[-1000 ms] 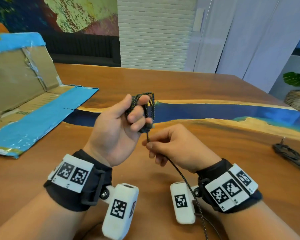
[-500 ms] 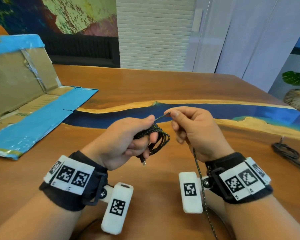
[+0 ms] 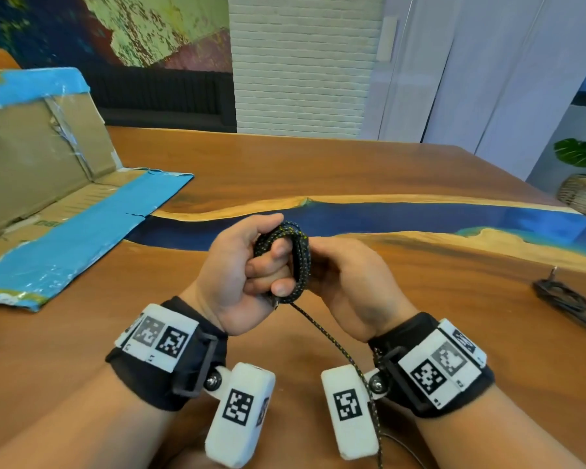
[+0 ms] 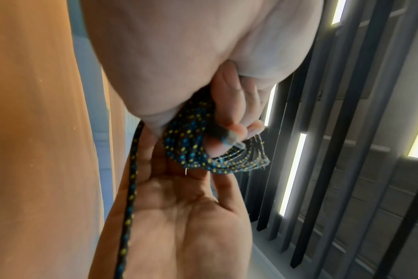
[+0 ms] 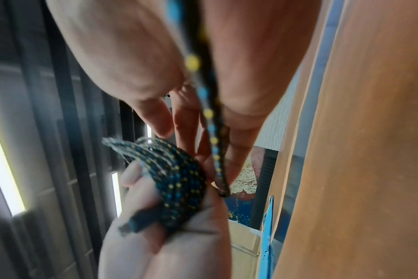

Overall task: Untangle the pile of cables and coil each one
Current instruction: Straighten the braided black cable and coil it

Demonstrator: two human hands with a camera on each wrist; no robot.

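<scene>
The cable (image 3: 300, 262) is sheathed in matt woven braid, black flecked with yellow and blue. The desk (image 3: 318, 164) is made of glossy polished wood inlaid with smooth blue resin. Rough brown cardboard (image 3: 31, 157), faced with creased shiny blue film, is seen alongside.

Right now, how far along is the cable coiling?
Done, it seems: one black cable lies bundled at the table's right edge. In hand: the left hand grips several loops of the braided cable; the right hand feeds the strand. Left: its uncoiled tail runs down out of view; length unknown.
</scene>
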